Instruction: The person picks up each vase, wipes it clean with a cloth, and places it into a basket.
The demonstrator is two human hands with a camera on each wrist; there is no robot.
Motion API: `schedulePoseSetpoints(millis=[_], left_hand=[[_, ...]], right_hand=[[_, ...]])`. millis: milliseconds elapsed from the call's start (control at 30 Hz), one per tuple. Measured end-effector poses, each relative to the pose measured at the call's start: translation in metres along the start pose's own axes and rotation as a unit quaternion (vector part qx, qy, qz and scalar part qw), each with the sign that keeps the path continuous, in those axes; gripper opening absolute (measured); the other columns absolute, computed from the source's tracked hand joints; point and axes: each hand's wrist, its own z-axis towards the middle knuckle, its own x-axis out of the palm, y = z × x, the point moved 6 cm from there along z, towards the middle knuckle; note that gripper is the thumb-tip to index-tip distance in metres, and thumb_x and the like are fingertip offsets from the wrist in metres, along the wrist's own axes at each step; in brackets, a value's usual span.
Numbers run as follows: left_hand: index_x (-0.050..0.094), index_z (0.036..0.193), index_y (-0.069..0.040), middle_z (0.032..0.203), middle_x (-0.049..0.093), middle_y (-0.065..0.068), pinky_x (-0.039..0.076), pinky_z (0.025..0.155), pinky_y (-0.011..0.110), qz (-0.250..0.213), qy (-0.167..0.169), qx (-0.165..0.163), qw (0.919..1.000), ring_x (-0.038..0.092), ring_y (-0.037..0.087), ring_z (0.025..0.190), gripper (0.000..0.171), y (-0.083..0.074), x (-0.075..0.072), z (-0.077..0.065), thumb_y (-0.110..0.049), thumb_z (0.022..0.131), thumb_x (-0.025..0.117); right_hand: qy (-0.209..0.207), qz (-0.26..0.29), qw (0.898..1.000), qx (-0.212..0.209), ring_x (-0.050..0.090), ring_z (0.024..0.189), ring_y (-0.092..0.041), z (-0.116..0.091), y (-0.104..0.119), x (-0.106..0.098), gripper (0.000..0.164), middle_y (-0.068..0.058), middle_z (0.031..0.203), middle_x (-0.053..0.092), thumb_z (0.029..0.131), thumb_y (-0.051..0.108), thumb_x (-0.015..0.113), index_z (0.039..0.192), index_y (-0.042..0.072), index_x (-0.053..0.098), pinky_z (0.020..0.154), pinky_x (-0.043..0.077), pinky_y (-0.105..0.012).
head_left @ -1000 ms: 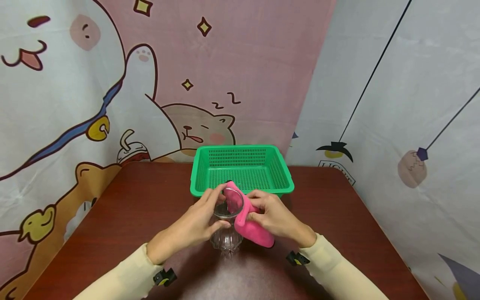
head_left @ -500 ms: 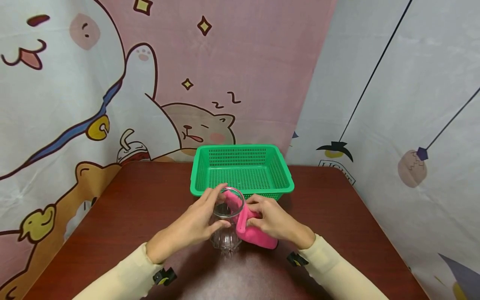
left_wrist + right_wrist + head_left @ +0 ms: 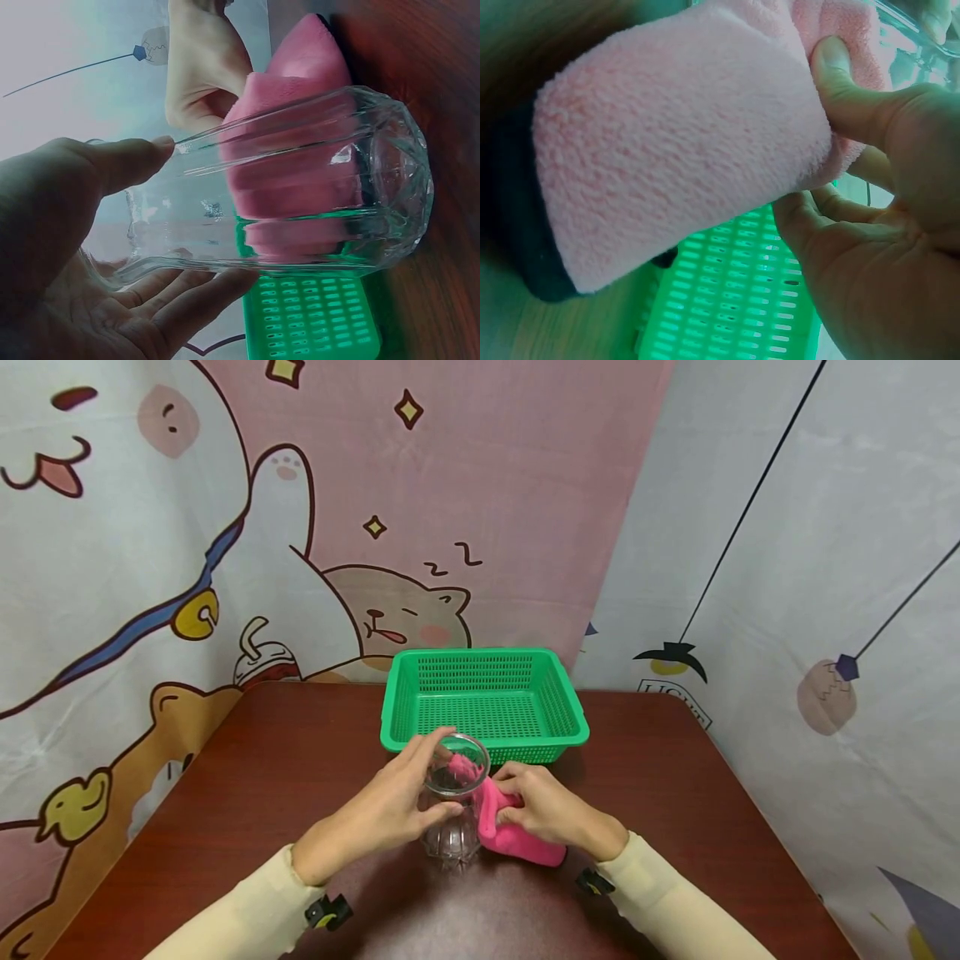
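Note:
A clear ribbed glass vase stands upright near the front middle of the table, its round rim facing up. My left hand grips it around the neck from the left, thumb in front and fingers behind. From the right, my right hand pinches a folded pink fleecy cloth between thumb and fingers. In the left wrist view the cloth lies along the vase's far side and shows through the glass. A dark edging borders the cloth in the right wrist view.
Just behind the vase sits a green perforated plastic basket on the dark red-brown table. Printed cartoon sheets hang behind and to the right of the table. A small black device is strapped at each wrist.
My right hand has shifted slightly down and right, drawing the cloth lower along the vase's right side, away from the rim. My left hand and the vase have stayed nearly in place.

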Motion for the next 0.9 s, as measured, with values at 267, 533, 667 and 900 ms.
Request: schedulePoseSetpoints(millis=[267, 533, 667, 900], left_hand=[[0.017, 0.151, -0.031, 0.125, 0.048, 0.001, 0.049, 0.07, 0.024, -0.006, -0.005, 0.007, 0.9999, 0.057, 0.014, 0.098, 0.096, 0.001, 0.0, 0.001, -0.037, 0.079, 0.08], [0.015, 0.152, -0.033, 0.126, 0.048, 0.0, 0.048, 0.069, 0.024, -0.008, -0.002, 0.003, 1.0, 0.056, 0.012, 0.096, 0.097, 0.002, 0.001, 0.001, -0.037, 0.08, 0.08], [0.016, 0.152, -0.032, 0.126, 0.048, 0.001, 0.049, 0.07, 0.025, -0.012, -0.001, 0.003, 0.9999, 0.057, 0.014, 0.1, 0.097, 0.002, 0.001, 0.001, -0.037, 0.079, 0.08], [0.016, 0.152, -0.03, 0.128, 0.048, 0.001, 0.05, 0.072, 0.025, -0.012, 0.001, 0.004, 0.9999, 0.057, 0.014, 0.107, 0.096, 0.003, 0.002, 0.001, -0.038, 0.08, 0.08]], right_hand=[[0.02, -0.001, 1.0, 0.001, 0.056, 0.101, -0.006, -0.001, -0.004, 0.008, 0.018, 0.01, 0.102, 0.061, 0.082, 0.018, 0.079, 0.095, 0.029, 0.074, 0.086, 0.047, -0.025], [0.028, 0.0, 1.0, 0.003, 0.056, 0.1, -0.005, -0.002, -0.008, 0.013, 0.02, 0.012, 0.096, 0.06, 0.081, 0.014, 0.08, 0.092, 0.031, 0.074, 0.083, 0.048, -0.022], [0.028, 0.003, 1.0, 0.0, 0.056, 0.098, -0.003, -0.002, -0.007, 0.013, 0.021, 0.011, 0.094, 0.06, 0.081, 0.014, 0.079, 0.09, 0.032, 0.072, 0.081, 0.049, -0.022], [0.02, 0.02, 1.0, -0.003, 0.055, 0.091, -0.001, -0.003, -0.008, 0.012, 0.019, 0.01, 0.095, 0.058, 0.082, 0.018, 0.08, 0.089, 0.032, 0.069, 0.069, 0.048, -0.021]])
